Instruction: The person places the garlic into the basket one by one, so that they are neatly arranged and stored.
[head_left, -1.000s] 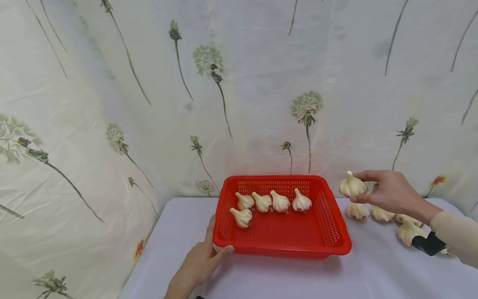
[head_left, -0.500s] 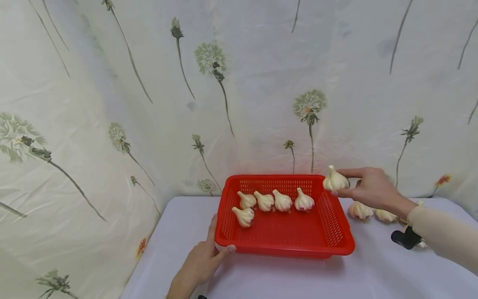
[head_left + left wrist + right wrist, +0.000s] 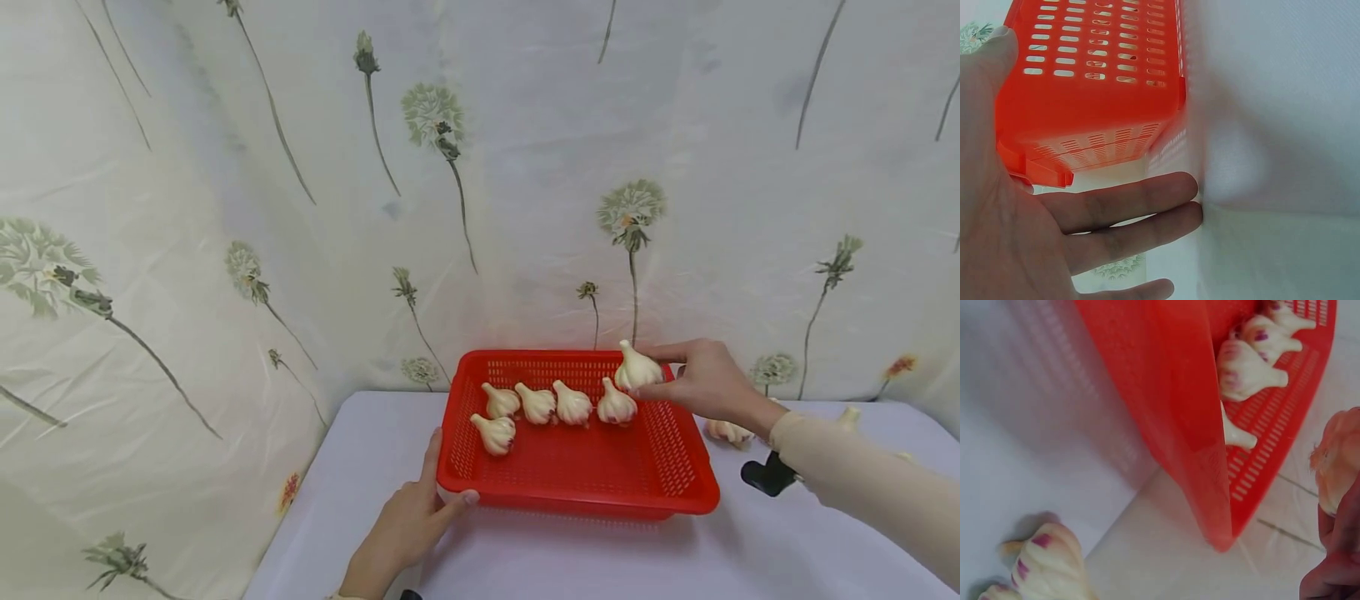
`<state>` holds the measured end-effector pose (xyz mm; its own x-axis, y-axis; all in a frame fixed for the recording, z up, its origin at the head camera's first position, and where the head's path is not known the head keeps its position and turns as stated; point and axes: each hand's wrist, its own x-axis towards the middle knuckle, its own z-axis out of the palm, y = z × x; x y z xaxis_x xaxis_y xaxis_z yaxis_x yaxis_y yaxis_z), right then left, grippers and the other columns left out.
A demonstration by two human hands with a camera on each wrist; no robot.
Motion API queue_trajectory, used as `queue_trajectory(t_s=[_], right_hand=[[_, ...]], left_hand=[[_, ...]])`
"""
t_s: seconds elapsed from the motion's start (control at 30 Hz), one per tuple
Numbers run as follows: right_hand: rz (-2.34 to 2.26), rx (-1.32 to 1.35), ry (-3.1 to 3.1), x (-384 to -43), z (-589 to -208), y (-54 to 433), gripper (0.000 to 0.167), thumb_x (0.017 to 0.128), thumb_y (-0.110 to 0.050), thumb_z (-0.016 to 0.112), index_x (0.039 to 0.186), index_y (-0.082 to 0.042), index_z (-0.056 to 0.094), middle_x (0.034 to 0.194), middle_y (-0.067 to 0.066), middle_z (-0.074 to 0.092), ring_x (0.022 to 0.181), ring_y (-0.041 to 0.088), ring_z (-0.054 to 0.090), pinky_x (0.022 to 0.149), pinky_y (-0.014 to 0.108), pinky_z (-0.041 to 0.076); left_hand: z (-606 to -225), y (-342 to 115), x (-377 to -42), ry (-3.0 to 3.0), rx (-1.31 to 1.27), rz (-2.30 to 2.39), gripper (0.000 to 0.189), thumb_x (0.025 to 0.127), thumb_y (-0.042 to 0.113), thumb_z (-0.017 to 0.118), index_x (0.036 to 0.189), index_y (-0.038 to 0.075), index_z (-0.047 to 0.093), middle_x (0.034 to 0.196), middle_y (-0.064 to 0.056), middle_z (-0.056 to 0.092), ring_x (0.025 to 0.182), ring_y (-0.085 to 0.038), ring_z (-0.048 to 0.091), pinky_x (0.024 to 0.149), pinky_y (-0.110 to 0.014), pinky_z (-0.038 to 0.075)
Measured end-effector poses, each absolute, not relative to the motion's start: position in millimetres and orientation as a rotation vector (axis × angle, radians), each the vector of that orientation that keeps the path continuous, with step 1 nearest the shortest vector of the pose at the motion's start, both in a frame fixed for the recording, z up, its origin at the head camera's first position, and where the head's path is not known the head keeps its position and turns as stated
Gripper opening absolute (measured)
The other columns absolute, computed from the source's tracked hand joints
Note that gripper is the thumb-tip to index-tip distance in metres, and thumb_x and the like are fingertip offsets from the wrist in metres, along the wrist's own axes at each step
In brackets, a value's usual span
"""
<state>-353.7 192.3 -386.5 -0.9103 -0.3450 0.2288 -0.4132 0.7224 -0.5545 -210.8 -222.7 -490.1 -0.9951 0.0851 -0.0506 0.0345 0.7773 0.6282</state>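
A red plastic basket [image 3: 577, 500] with slotted walls stands on the white table. Inside, several garlic bulbs [image 3: 573, 404] form a back row, with another bulb [image 3: 495, 434] in front at the left. My right hand [image 3: 705, 379] pinches a garlic bulb [image 3: 637, 368] between thumb and fingers, stem up, over the basket's back right part. That held bulb [image 3: 1338, 459] shows at the right edge of the right wrist view. At the basket's front left corner, my left hand [image 3: 408, 521] rests against the rim; the left wrist view shows straight fingers [image 3: 1141, 231] stretched below it.
Right of the basket, loose garlic bulbs [image 3: 727, 432] lie on the table [image 3: 540, 562], partly covered by the right forearm. A cloth with printed dandelions [image 3: 525, 208] hangs behind the table and along its left side.
My right hand has carried its garlic bulb leftward, from above the loose bulbs to over the basket. The left hand has kept its place at the basket's corner.
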Motion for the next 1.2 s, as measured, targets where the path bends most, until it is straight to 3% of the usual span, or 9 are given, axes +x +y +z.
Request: queue_trajectory(t_s=[0.13, 0.27, 0.4, 0.53, 0.67, 0.9, 1.07, 1.2], right_hand=[[0.971, 0.636, -2.814, -356.6, -391.3, 183.3, 0.071, 0.081, -0.043, 0.092, 0.139, -0.008, 0.07, 0.109, 0.018, 0.079, 0.058, 0.015, 0.046, 0.048, 0.028, 0.035], [1.006, 0.655, -2.818, -359.6, -397.2, 171.3, 0.071, 0.081, -0.044, 0.092, 0.137, -0.006, 0.072, 0.124, 0.019, 0.076, 0.084, 0.022, 0.06, 0.057, 0.027, 0.047], [1.033, 0.693, -2.815, -362.0, -403.0, 157.5, 0.067, 0.08, -0.045, 0.093, 0.132, -0.006, 0.075, 0.118, 0.013, 0.079, 0.094, 0.024, 0.061, 0.063, 0.027, 0.049], [1.078, 0.749, -2.816, -363.5, -406.1, 143.0, 0.066, 0.079, -0.042, 0.095, 0.131, -0.006, 0.076, 0.077, 0.001, 0.072, 0.067, 0.016, 0.049, 0.053, 0.026, 0.038], [1.11, 0.795, -2.842, -365.7, -408.0, 130.1, 0.066, 0.08, -0.036, 0.094, 0.136, -0.007, 0.073, 0.059, -0.005, 0.053, 0.048, 0.011, 0.038, 0.048, 0.026, 0.037], [1.149, 0.818, -2.895, -372.5, -418.9, 120.0, 0.066, 0.085, -0.029, 0.091, 0.143, -0.008, 0.067, 0.061, 0.003, 0.063, 0.05, 0.018, 0.058, 0.051, 0.032, 0.052], [1.195, 0.829, -2.914, -376.1, -424.8, 117.3, 0.065, 0.087, -0.027, 0.089, 0.144, -0.008, 0.066, 0.07, 0.003, 0.068, 0.052, 0.017, 0.058, 0.054, 0.032, 0.053], [1.178, 0.866, -2.929, -377.9, -431.1, 115.0, 0.062, 0.086, -0.03, 0.09, 0.141, -0.01, 0.069, 0.068, -0.001, 0.062, 0.051, 0.014, 0.048, 0.053, 0.028, 0.046]], left_hand=[[-489.9, -222.0, -211.4, 2.897, 0.096, 1.013, 0.108, 0.094, 0.071, 0.062, 0.172, 0.024, 0.004, 0.077, 0.003, 0.06, 0.067, -0.014, 0.056, 0.059, -0.029, 0.048], [-489.5, -222.3, -211.7, 2.896, 0.093, 1.018, 0.109, 0.093, 0.073, 0.062, 0.172, 0.024, 0.004, 0.077, 0.003, 0.06, 0.066, -0.013, 0.056, 0.058, -0.028, 0.048], [-489.1, -223.6, -211.2, 2.892, 0.087, 1.018, 0.11, 0.093, 0.074, 0.061, 0.172, 0.025, 0.003, 0.076, 0.002, 0.06, 0.066, -0.013, 0.056, 0.058, -0.029, 0.048], [-489.4, -224.2, -210.9, 2.887, 0.08, 1.008, 0.11, 0.092, 0.075, 0.062, 0.172, 0.027, 0.002, 0.073, 0.002, 0.058, 0.066, -0.014, 0.056, 0.059, -0.03, 0.047], [-489.2, -223.5, -211.7, 2.88, 0.085, 1.022, 0.11, 0.092, 0.075, 0.062, 0.172, 0.027, 0.002, 0.075, 0.002, 0.059, 0.067, -0.014, 0.056, 0.059, -0.03, 0.048], [-487.0, -223.2, -210.7, 2.877, 0.087, 1.018, 0.109, 0.092, 0.075, 0.061, 0.172, 0.026, 0.004, 0.073, 0.002, 0.058, 0.066, -0.013, 0.055, 0.059, -0.03, 0.047], [-487.8, -223.7, -211.0, 2.889, 0.084, 1.005, 0.108, 0.093, 0.075, 0.06, 0.172, 0.027, 0.004, 0.073, 0.002, 0.058, 0.066, -0.014, 0.055, 0.059, -0.03, 0.046], [-488.8, -222.9, -211.6, 2.881, 0.079, 1.012, 0.109, 0.092, 0.076, 0.06, 0.172, 0.028, 0.003, 0.074, 0.003, 0.058, 0.068, -0.014, 0.056, 0.06, -0.03, 0.048]])
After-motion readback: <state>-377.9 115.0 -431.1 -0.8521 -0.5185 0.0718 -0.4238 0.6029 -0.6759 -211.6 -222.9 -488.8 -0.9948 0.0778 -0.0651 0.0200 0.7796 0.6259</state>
